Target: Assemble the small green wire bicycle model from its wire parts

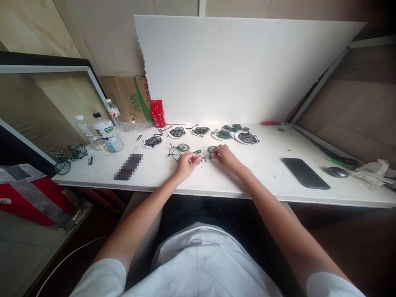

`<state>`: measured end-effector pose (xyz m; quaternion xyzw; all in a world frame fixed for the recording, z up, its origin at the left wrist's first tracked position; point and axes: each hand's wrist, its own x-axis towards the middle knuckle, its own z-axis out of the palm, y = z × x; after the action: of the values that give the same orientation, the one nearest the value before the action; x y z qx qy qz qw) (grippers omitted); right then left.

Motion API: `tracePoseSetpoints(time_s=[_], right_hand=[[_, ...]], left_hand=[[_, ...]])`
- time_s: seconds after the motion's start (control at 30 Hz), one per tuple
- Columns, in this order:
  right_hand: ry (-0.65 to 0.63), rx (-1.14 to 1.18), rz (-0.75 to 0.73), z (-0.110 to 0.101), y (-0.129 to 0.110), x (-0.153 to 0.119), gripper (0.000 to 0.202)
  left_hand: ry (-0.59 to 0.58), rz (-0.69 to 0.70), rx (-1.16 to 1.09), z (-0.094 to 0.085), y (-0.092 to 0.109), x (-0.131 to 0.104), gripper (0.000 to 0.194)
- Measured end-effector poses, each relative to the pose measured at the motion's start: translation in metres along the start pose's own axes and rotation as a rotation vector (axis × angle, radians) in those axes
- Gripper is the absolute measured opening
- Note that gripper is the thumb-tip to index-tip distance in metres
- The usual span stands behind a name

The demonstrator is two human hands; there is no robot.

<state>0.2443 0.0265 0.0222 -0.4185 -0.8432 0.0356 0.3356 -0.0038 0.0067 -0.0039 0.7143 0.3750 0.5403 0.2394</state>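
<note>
My left hand [187, 164] is over the middle of the white table with its thumb and fingers pinched together. Whatever lies in that pinch is too small to make out. Just beyond it is a green miniature bicycle frame [175, 152] with one wheel [184, 147] at its end. A slim green part [197, 151] lies by the left fingertips. To the right, my right hand [227, 157] has its fingers drawn together at the tabletop, their contents hidden. A small green wheel [210, 149] touches or sits beside those fingers. Several tiny dark parts [203, 159] lie between the hands.
White plates of dark bicycle parts [153, 142] [247, 137] stand behind the hands. An assembled miniature bicycle [71, 157] is at far left, near bottles [109, 134]. A red box [158, 113] stands at the back; a black phone [305, 173] and mouse [338, 172] lie right.
</note>
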Motion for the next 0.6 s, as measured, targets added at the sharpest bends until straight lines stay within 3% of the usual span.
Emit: tracePoseSetpoints(time_s=[0.13, 0.3, 0.43, 0.6], right_hand=[[0.07, 0.34, 0.053, 0.002, -0.022, 0.003, 0.025], [0.111, 0.649, 0.15, 0.013, -0.047, 0.004, 0.039], [0.1, 0.817, 0.215, 0.027, -0.048, 0.004, 0.046], [0.069, 0.882, 0.253, 0.034, -0.046, 0.004, 0.053]], left_hand=[[-0.005, -0.044, -0.065, 0.002, 0.006, -0.001, 0.032], [-0.057, -0.262, -0.344, 0.007, 0.014, -0.001, 0.042], [-0.085, -0.356, -0.434, 0.01, 0.016, -0.002, 0.045], [-0.096, -0.357, -0.436, 0.013, 0.013, -0.003, 0.046]])
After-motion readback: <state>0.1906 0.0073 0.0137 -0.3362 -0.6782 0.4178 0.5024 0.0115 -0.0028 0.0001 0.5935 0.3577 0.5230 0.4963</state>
